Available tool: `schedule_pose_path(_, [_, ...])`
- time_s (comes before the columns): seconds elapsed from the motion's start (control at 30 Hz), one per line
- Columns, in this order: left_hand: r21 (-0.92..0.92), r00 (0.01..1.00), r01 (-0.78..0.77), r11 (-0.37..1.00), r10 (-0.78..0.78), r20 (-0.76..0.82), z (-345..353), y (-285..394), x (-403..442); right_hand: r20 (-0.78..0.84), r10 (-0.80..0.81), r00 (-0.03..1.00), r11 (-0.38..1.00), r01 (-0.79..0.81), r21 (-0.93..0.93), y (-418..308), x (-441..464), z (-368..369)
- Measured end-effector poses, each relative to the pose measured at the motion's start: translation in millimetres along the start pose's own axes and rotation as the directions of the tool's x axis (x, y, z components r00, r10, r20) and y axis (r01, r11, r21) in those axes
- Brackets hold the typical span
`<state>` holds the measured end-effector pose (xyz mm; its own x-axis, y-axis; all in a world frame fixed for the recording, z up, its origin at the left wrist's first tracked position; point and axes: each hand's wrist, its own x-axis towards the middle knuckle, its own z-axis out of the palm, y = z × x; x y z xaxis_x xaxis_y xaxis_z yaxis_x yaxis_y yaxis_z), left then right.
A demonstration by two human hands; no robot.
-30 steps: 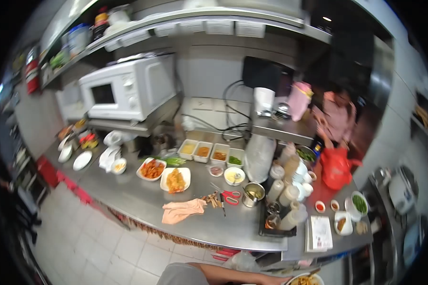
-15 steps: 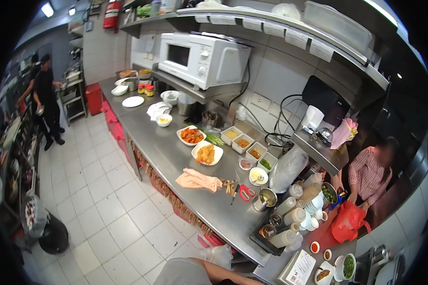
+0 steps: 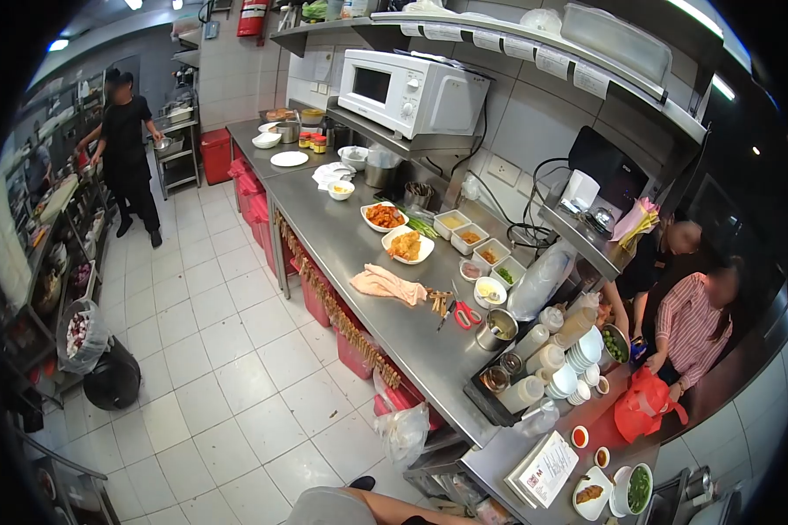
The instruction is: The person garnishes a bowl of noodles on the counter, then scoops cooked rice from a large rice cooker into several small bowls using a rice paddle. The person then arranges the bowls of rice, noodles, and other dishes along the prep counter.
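Note:
Neither of my hands shows. Only a bare forearm [image 3: 398, 507] and a grey sleeve [image 3: 328, 507] of mine appear at the bottom edge. Nearest to them on the counter are a stack of printed cards [image 3: 541, 470], a square white dish of browned food [image 3: 592, 493] and a white bowl of green soup [image 3: 637, 490]. Farther along the steel counter lie a pink cloth [image 3: 390, 285] and red-handled scissors [image 3: 467, 314]. Beyond these stand a square bowl of fried food [image 3: 407, 248] and a bowl of red-orange food [image 3: 383, 217].
Squeeze bottles [image 3: 524, 394] crowd a dark tray at the counter's end. Two people stand at the right, one in a striped shirt [image 3: 687, 328] by a red plastic bag [image 3: 641, 407]. Another person [image 3: 130, 149] holds a metal bowl at far left. A microwave [image 3: 411, 92] sits on a shelf.
The view has shifted, so the counter sits further right and higher. A second person now shows at the right beside the striped shirt. At far left, the person in black has turned and holds the bowl higher.

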<state>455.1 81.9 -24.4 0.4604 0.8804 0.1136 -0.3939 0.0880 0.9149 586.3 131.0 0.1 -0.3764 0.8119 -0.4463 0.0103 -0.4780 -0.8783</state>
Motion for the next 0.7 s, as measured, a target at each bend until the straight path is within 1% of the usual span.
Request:
schedule_pose_path(0.23, [0.0,1.0,0.015,1.0,-0.015,0.01,11,-6,12,0.0,0.005,1.0,1.0,-0.005,-0.002,-6,-3,-22])
schedule_pose_path(0.47, [-0.019,0.996,0.07,0.997,-0.069,0.061,15,-7,23,-0.063,0.011,0.998,0.999,-0.009,0.032,-9,-14,-41])
schedule_pose_path(0.53, [-0.013,0.989,0.127,0.992,-0.126,0.074,5,-10,27,-0.092,0.006,0.996,0.998,-0.001,0.06,-7,-21,-52])
schedule_pose_path(0.6, [-0.05,0.946,0.3,0.953,-0.29,0.143,-14,-25,38,-0.126,-0.003,0.992,0.995,0.016,0.099,-2,-33,-69])
schedule_pose_path(0.67, [0.169,0.908,0.33,0.929,-0.361,0.212,-22,1,31,-0.184,-0.018,0.983,0.984,0.05,0.169,10,-55,-91])
schedule_pose_path(0.7, [0.07,0.933,0.281,0.957,-0.289,0.216,-22,-11,32,-0.199,-0.038,0.979,0.975,0.08,0.207,19,-69,-105])
